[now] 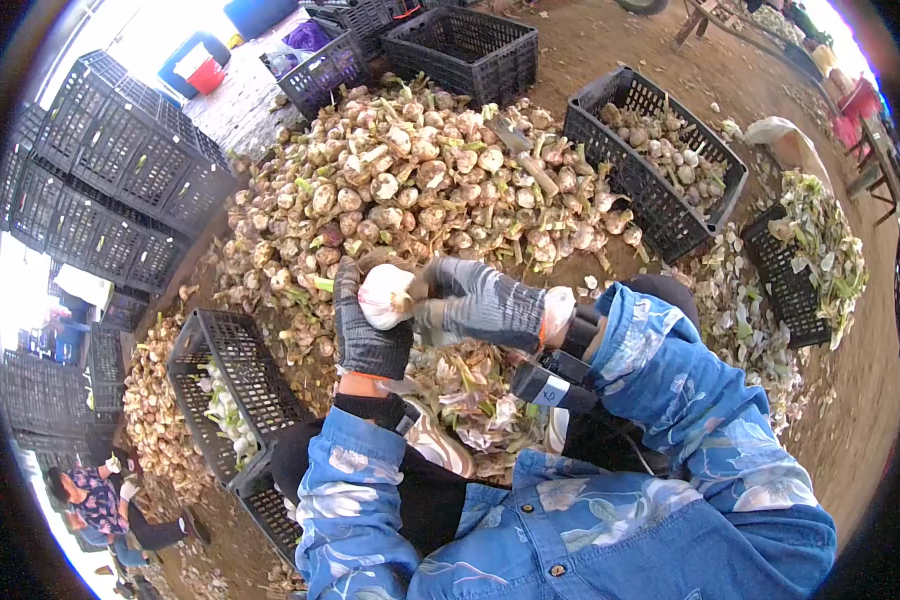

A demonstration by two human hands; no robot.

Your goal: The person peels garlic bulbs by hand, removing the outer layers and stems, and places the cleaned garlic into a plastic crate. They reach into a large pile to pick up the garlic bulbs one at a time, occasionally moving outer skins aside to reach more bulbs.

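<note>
My left hand (372, 325), in a grey knit glove, is closed around a garlic bulb (384, 297) with white and pinkish skin. From the right, my right hand (490, 303), gloved alike, pinches the bulb's brownish side; its fingertips are somewhat blurred. Beneath both hands, peeled skins and stems (475, 385) lie between my shoes. Just beyond them rises a large heap of unpeeled garlic (400, 190). A tool with a flat blade and wooden handle (537, 172) rests on the heap.
At my left stands a black crate (255, 350) holding whitish garlic bulbs. Another crate (655, 165) of garlic is at the right, near a crate heaped with skins (820, 250). Stacked crates (120, 150) rise at far left. A person (95, 505) sits at lower left.
</note>
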